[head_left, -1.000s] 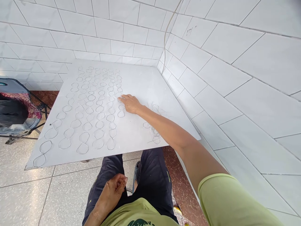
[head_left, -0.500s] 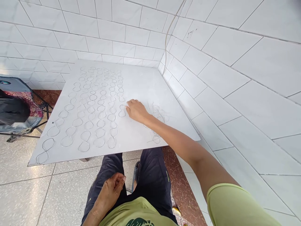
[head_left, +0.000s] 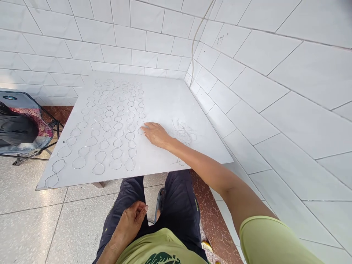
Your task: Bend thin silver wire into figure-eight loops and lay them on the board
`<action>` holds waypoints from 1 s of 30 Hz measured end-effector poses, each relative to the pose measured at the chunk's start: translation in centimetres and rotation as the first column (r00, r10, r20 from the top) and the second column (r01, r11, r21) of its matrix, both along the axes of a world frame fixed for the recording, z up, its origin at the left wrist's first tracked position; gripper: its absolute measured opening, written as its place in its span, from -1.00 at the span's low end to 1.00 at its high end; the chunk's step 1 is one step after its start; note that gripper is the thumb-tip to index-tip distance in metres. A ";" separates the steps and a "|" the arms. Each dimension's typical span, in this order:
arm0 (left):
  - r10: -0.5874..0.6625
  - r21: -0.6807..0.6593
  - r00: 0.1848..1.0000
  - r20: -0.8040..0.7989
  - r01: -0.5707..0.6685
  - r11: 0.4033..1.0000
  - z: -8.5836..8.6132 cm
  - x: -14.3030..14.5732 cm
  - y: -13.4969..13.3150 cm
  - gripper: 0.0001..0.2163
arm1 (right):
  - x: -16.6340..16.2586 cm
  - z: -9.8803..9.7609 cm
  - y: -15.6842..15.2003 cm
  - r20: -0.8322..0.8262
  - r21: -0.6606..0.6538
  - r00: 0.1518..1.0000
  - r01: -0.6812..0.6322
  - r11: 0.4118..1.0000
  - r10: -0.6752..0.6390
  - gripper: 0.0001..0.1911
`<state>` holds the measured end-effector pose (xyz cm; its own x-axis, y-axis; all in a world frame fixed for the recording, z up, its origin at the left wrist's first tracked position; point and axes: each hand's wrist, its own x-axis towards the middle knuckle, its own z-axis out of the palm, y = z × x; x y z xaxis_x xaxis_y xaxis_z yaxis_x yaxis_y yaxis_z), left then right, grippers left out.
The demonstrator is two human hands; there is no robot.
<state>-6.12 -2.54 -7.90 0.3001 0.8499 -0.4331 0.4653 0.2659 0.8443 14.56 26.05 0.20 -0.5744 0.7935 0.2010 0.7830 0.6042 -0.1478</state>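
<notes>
A white board [head_left: 165, 99] lies flat in front of me, covered with several rows of figure-eight wire loops [head_left: 110, 121]. My right hand [head_left: 156, 134] rests palm down on the board, fingers stretched out, its fingertips touching a wire loop [head_left: 140, 131] at the right end of the rows. A loose tangle of wire loops [head_left: 184, 135] lies just right of that hand. My left hand [head_left: 131, 222] rests on my left thigh with its fingers curled together; nothing shows in it.
White tiled walls close in behind and to the right of the board. A thin cable [head_left: 195, 40] hangs down the corner. A folding chair [head_left: 22, 124] with dark cloth stands at the left. The floor is speckled tile with a red strip.
My right hand slid along the board towards me, from the middle of the last column to a nearer loop. The left hand stayed on my thigh.
</notes>
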 end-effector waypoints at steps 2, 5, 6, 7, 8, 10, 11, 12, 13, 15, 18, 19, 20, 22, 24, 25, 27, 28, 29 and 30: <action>-0.003 -0.010 1.000 -0.009 0.003 1.000 -0.3 -0.1 -0.1 -0.72 | -0.1 0.1 -0.4 -0.008 0.011 1.000 0.010 1.000 -0.010 -0.48; -0.014 -0.019 0.999 -0.029 0.013 1.000 -0.5 -0.3 -0.2 -0.73 | -0.3 0.1 -0.9 -0.002 0.021 1.000 -0.027 0.999 0.027 -0.47; -0.014 -0.022 0.999 -0.035 0.014 1.000 -0.6 -0.3 -0.2 -0.73 | -0.4 0.1 -0.9 0.001 0.010 0.999 -0.035 0.999 0.035 -0.48; -0.014 -0.024 0.999 -0.039 0.013 1.000 -0.6 -0.3 -0.1 -0.72 | -0.4 0.0 -0.8 0.000 -0.008 0.999 -0.034 0.999 0.034 -0.49; -0.012 -0.023 0.999 -0.042 0.011 1.000 -0.5 -0.2 -0.1 -0.72 | -0.4 0.0 -0.6 -0.004 -0.026 1.000 -0.023 0.999 0.023 -0.50; -0.008 -0.016 0.999 -0.041 0.007 1.000 -0.4 -0.1 0.0 -0.71 | -0.3 0.0 -0.2 -0.016 -0.052 1.000 0.006 0.999 -0.007 -0.50; -0.006 -0.009 0.999 -0.039 0.006 1.000 -0.3 -0.1 0.1 -0.71 | -0.2 0.1 0.1 -0.018 -0.056 1.000 0.016 0.998 -0.017 -0.50; -0.004 -0.002 0.999 -0.036 0.004 1.000 -0.2 0.0 0.1 -0.70 | -0.1 0.1 0.3 -0.015 -0.056 1.000 0.021 0.998 -0.021 -0.50; -0.003 0.003 0.999 -0.033 0.003 1.000 -0.1 0.1 0.1 -0.70 | -0.1 0.2 0.4 -0.011 -0.054 1.000 0.019 0.998 -0.019 -0.50; -0.001 0.011 1.000 -0.029 0.001 1.000 0.0 0.1 0.1 -0.71 | -0.1 0.4 0.2 -0.005 -0.052 1.000 0.002 0.999 -0.002 -0.50; 0.003 0.013 1.000 -0.026 -0.003 1.000 -0.2 0.1 0.1 -0.71 | 0.1 1.3 -0.8 -0.029 -0.042 1.000 -0.013 0.999 0.012 -0.48; 0.004 0.011 1.000 -0.028 -0.003 1.000 -0.3 0.1 0.1 -0.70 | 0.4 1.8 -1.3 -0.050 -0.029 0.999 -0.004 1.000 0.003 -0.47; 0.001 0.008 0.999 -0.032 -0.001 1.000 -0.4 0.0 0.1 -0.70 | 0.9 2.4 -1.8 -0.078 -0.009 0.997 0.012 1.000 -0.013 -0.46; -0.015 0.000 0.999 -0.047 0.015 1.000 -0.7 -0.1 0.2 -0.68 | 2.7 3.6 -2.5 -0.137 0.038 0.989 0.066 0.997 -0.060 -0.48; -0.038 -0.006 0.997 -0.060 0.038 0.999 -1.0 -0.3 0.3 -0.68 | 5.4 4.8 -2.5 -0.180 0.071 0.973 0.157 0.985 -0.142 -0.52; -0.047 -0.007 0.997 -0.062 0.047 0.999 -1.2 -0.3 0.4 -0.68 | 7.1 5.4 -2.3 -0.195 0.070 0.958 0.226 0.972 -0.209 -0.54; -0.058 -0.004 0.996 -0.060 0.058 0.998 -1.4 -0.3 0.4 -0.68 | 10.6 6.2 -1.6 -0.194 0.004 0.899 0.402 0.916 -0.394 -0.61; -0.062 -0.002 0.996 -0.058 0.062 0.998 -1.6 -0.3 0.4 -0.68 | 12.3 6.5 -1.1 -0.169 -0.079 0.851 0.491 0.868 -0.497 -0.65; -0.067 0.001 0.996 -0.056 0.067 0.998 -1.7 -0.3 0.4 -0.67 | 13.8 6.6 -0.7 -0.137 -0.171 0.798 0.564 0.808 -0.587 -0.72; -0.069 0.004 0.996 -0.054 0.070 0.998 -1.8 -0.2 0.5 -0.67 | 15.1 6.7 -0.2 -0.109 -0.218 0.763 0.607 0.764 -0.637 -0.80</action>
<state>-6.35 -2.08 -9.65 0.3348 0.8302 -0.4457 0.5275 0.2268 0.8187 29.70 25.83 6.86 0.0879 0.9925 0.0845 0.9315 -0.0518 -0.3599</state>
